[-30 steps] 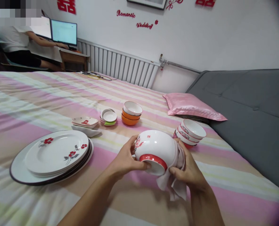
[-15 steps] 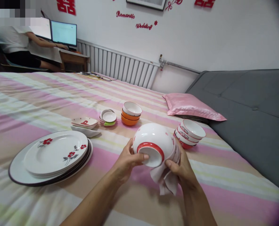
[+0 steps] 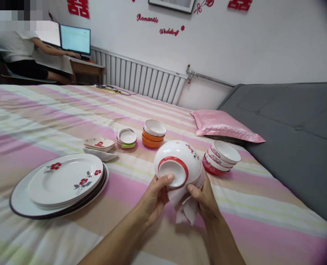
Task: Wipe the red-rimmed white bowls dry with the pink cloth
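Observation:
A white bowl [image 3: 177, 152] with a red foot ring and red flower prints is held tilted, its base toward me. My left hand [image 3: 158, 197] grips its lower left, the thumb on the base. On the right side, my right hand [image 3: 203, 195] presses a pale pink cloth [image 3: 185, 206] against the bowl, and the cloth hangs below it. The fingers behind the bowl are partly hidden. Just right of the bowl stands a stack of bowls [image 3: 221, 156], white with red rims above a red one.
Stacked plates [image 3: 65, 180] lie at left on the striped bed. Beyond are small dishes [image 3: 98, 143], little bowls [image 3: 127, 137] and orange bowls [image 3: 153, 138]. A pink pillow [image 3: 224, 124] rests by the grey headboard [image 3: 293, 114]. A person [image 3: 17, 48] sits at a desk.
The bowl has turned, bringing more of its flower print into view at the upper right. My right hand and the cloth have shifted left, and my left hand slightly right.

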A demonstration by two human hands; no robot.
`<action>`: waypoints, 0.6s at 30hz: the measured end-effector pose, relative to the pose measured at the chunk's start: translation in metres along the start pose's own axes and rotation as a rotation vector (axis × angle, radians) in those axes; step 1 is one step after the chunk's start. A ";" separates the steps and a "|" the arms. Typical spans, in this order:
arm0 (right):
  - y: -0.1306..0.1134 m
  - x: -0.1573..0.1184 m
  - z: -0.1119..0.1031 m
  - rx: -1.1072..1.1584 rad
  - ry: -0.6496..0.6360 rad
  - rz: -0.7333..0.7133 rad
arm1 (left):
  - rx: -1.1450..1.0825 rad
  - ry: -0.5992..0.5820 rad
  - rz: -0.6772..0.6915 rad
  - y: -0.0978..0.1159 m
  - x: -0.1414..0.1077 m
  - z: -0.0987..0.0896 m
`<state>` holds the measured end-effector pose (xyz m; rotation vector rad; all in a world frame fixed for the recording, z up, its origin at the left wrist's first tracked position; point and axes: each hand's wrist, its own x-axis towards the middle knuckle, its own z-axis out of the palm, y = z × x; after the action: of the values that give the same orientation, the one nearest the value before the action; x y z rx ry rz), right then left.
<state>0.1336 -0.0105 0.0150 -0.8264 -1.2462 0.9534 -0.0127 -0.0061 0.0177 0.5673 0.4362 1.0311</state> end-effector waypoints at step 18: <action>-0.001 -0.006 0.002 0.054 0.027 0.030 | 0.223 -0.071 -0.032 0.003 -0.005 0.000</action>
<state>0.1316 -0.0164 0.0144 -0.8144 -1.1832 0.9930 -0.0168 -0.0089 0.0200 0.7909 0.4991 0.9351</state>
